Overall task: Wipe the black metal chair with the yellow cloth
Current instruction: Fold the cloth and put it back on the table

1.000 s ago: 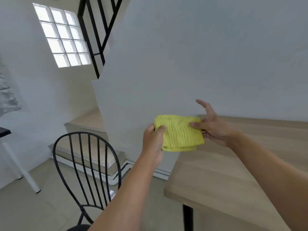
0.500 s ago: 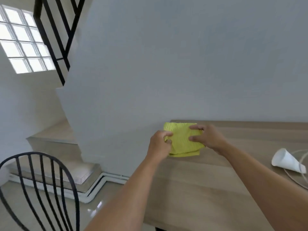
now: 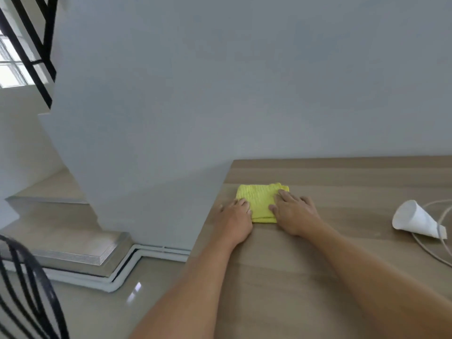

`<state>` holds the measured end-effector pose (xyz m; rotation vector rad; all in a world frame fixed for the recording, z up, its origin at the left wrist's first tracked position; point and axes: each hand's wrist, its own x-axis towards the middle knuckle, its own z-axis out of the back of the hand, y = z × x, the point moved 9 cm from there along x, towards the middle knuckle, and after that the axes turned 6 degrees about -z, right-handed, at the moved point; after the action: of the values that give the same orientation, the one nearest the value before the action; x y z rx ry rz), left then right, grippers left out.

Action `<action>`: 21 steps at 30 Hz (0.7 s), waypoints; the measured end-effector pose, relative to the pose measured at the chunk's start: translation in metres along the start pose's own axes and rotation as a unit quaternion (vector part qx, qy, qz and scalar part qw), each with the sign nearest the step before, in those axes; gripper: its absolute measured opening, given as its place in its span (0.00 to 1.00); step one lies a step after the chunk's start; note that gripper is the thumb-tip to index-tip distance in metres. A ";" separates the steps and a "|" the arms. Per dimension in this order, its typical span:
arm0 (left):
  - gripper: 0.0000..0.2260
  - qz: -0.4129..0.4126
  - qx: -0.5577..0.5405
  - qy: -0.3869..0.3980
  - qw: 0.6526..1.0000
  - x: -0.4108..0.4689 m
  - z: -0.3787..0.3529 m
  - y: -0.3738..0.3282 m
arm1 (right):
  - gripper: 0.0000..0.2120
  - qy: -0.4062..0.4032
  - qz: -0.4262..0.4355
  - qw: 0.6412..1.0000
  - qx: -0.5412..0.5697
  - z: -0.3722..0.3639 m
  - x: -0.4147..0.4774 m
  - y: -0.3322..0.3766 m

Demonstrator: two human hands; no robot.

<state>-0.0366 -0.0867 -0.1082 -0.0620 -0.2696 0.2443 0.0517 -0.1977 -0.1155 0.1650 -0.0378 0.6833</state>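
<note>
head, hands (image 3: 236, 217) (image 3: 294, 214) flat on yellow cloth (image 3: 259, 199)

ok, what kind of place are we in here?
Likely a home, in a dining corner beside a staircase. The signs are a wooden table, tiled stair steps under a black railing, and a black metal chair.
</note>
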 end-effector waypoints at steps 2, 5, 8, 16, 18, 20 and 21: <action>0.12 -0.007 -0.002 0.006 1.000 0.012 -0.003 0.004 | 0.24 0.004 0.000 1.000 -0.008 -0.002 0.010 0.000; 0.11 -0.020 -0.014 0.017 1.000 0.032 -0.013 0.011 | 0.26 0.006 -0.021 1.000 0.008 -0.009 0.028 -0.006; 0.12 -0.027 -0.025 0.019 0.999 0.049 -0.016 0.015 | 0.27 0.006 -0.030 0.999 0.025 -0.011 0.045 -0.010; 0.14 -0.025 -0.046 0.011 0.999 0.070 -0.024 0.027 | 0.27 -0.003 -0.032 0.999 0.034 -0.016 0.067 -0.013; 0.15 -0.010 -0.055 -0.004 0.998 0.066 -0.021 0.031 | 0.29 -0.002 -0.033 0.999 0.043 -0.017 0.065 -0.013; 0.20 0.031 -0.060 -0.019 0.998 0.054 -0.015 0.037 | 0.33 -0.010 -0.042 0.997 0.064 -0.017 0.063 -0.016; 0.22 0.047 -0.051 -0.023 0.997 0.044 -0.013 0.040 | 0.35 -0.019 -0.046 0.996 0.078 -0.015 0.061 -0.016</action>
<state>-0.0011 -0.0371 -0.1134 -0.1710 -0.3249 0.3262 0.1092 -0.1693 -0.1271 0.3277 -0.0130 0.5906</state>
